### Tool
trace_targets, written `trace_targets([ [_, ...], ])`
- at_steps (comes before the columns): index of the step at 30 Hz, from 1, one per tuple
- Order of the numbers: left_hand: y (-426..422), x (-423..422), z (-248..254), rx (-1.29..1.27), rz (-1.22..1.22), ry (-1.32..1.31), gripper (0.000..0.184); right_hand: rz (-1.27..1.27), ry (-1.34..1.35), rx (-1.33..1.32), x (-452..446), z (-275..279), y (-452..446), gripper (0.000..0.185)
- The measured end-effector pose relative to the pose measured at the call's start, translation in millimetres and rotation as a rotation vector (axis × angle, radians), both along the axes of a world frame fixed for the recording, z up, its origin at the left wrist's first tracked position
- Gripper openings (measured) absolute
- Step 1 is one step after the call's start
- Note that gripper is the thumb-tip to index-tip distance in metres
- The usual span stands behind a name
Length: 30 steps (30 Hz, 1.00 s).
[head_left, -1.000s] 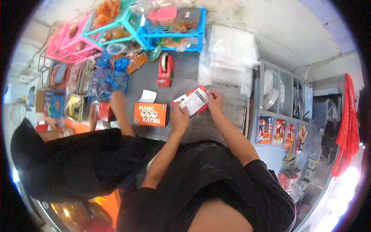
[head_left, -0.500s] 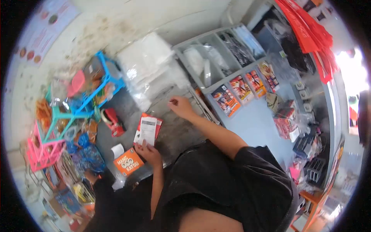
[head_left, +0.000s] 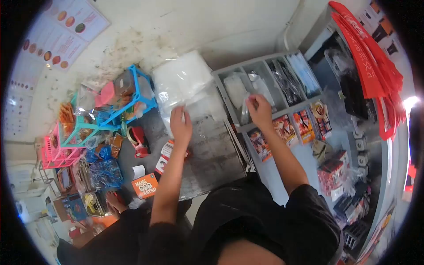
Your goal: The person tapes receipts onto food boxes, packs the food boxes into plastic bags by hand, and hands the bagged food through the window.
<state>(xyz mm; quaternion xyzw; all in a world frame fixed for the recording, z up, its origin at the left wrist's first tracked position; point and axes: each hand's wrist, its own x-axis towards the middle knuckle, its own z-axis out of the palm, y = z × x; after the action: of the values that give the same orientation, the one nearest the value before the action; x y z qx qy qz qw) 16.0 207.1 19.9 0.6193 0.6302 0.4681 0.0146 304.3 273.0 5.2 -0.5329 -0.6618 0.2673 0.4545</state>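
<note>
Over the lower edge of a stack of clear plastic bags (head_left: 183, 77) is my left hand (head_left: 181, 126), its fingers stretched out and slightly apart. My right hand (head_left: 259, 110) is at the grey divided tray (head_left: 239, 129), thumb and fingertips pinched at the compartment with clear plastic pieces; what they hold is too small to tell. A red packet with a white printed slip (head_left: 167, 150) lies on the dark counter, partly behind my left forearm. Left of it are an orange box (head_left: 145, 186) and a curled white paper (head_left: 138, 172).
A red tape dispenser (head_left: 139, 142) stands left of the bags. Blue (head_left: 142, 86), teal and pink racks line the wall. A co-worker's hand (head_left: 115, 203) is at lower left. Red bags (head_left: 362, 66) hang at upper right, above grey shelving.
The view has turned rightward. Both hands have left the packet and slip, which now lie on the counter; my left hand moved to the bags, my right to the tray.
</note>
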Motion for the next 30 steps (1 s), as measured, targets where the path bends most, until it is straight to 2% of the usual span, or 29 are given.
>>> trace_targets([
  [2, 79, -21, -16, 0.100, -0.015, 0.167, 0.026, -0.067, -0.155, 0.131, -2, -13, -12, 0.025],
  [3, 107, -39, -37, 0.109, -0.010, 0.186, 0.026, -0.065, -0.148, 0.067, -1, -24, -22, 0.025],
  [4, 137, -58, -62, -0.208, -0.024, 0.246, 0.031, -0.069, -0.140, 0.010, 0, -33, -27, 0.024],
  [5, 158, -68, -76, -0.528, -0.032, 0.294, 0.036, -0.043, -0.192, 0.098, 1, -37, -30, 0.024],
  [6, 162, -66, -83, -0.516, -0.028, 0.301, 0.036, -0.018, -0.250, 0.182, 4, -39, -33, 0.023],
  [8, 155, -52, -89, -0.525, 0.308, 0.538, 0.040, -0.007, -0.235, 0.125, 5, -34, -33, 0.024],
  [12, 172, -43, -68, -0.573, 0.320, 0.585, 0.037, -0.005, -0.288, 0.144, 6, -29, -28, 0.023],
  [14, 172, -56, -71, -0.440, -0.024, 0.714, 0.027, 0.023, -0.308, 0.175, 5, -29, -27, 0.023],
  [18, 155, -71, -55, -0.576, 0.002, 0.675, 0.017, 0.034, -0.266, 0.082, 6, -34, -32, 0.023],
  [19, 150, -72, -39, -0.362, 0.053, 0.490, 0.014, 0.021, -0.210, 0.038, 4, -33, -31, 0.023],
  [20, 146, -70, -19, -0.136, 0.102, 0.307, 0.013, -0.047, 0.023, -0.049, 0, -25, -32, 0.035],
  [21, 132, -64, 7, -0.177, 0.104, -0.066, 0.014, -0.026, 0.027, -0.045, -5, -15, -29, 0.035],
  [23, 84, -34, 66, -0.179, 0.050, -0.772, 0.017, -0.041, -0.043, 0.186, -19, 15, -32, 0.046],
  [24, 61, -13, 90, -0.128, -0.008, -1.104, 0.020, 0.120, -0.074, 0.117, -36, 45, -36, 0.051],
  [25, 38, 9, 103, -0.122, -0.002, -1.218, 0.023, 0.290, -0.111, 0.048, -59, 71, -39, 0.057],
  [26, 12, 30, 107, -0.108, 0.013, -1.337, 0.028, 0.340, -0.121, 0.046, -80, 80, -42, 0.057],
  [27, -18, 38, 86, -0.229, -0.070, -1.356, 0.029, 0.409, -0.073, 0.070, -102, 86, -49, 0.056],
  [29, -51, 69, 101, -0.113, 0.005, -1.483, 0.028, 0.574, -0.014, 0.074, -123, 81, -77, 0.055],
  [30, -68, 85, 108, -0.050, 0.043, -1.541, 0.027, 0.524, -0.016, 0.007, -119, 67, -88, 0.051],
])
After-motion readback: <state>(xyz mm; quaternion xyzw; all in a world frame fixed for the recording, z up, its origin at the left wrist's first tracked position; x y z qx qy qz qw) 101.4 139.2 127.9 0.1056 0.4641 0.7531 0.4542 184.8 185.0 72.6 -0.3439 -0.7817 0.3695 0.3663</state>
